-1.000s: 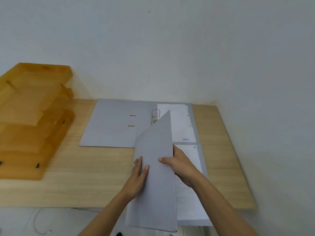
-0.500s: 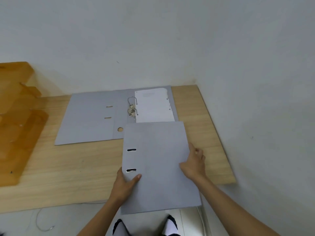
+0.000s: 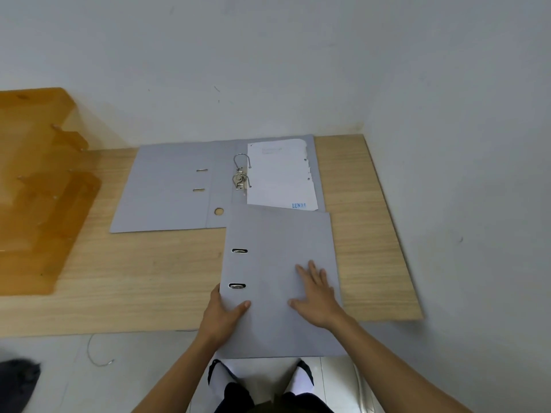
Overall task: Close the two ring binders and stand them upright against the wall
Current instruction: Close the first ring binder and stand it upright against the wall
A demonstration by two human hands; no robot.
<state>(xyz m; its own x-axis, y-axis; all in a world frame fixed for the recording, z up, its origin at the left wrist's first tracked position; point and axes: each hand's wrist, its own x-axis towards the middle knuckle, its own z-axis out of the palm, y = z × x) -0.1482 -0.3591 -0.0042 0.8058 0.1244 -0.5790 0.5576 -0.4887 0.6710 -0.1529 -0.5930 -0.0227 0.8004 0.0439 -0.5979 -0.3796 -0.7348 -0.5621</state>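
Two grey ring binders lie on a wooden table (image 3: 149,278). The near binder (image 3: 277,239) is closed and lies flat, its lower end sticking out past the table's front edge. My left hand (image 3: 222,315) grips its spine edge, thumb on the cover. My right hand (image 3: 316,293) rests flat on the cover with fingers spread. The far binder (image 3: 167,189) lies open by the back wall (image 3: 268,70), its metal rings (image 3: 241,174) up and a white sheet (image 3: 280,174) on its right half. The near binder overlaps its lower right corner.
An orange translucent tiered paper tray (image 3: 38,186) stands at the table's left. A side wall (image 3: 462,144) runs along the table's right edge. Below the front edge I see a pale floor, a thin cable (image 3: 95,353) and my feet (image 3: 259,380).
The near binder's cover swung down from upright to shut. My right hand moved from the cover's right edge onto its top. The view shifted.
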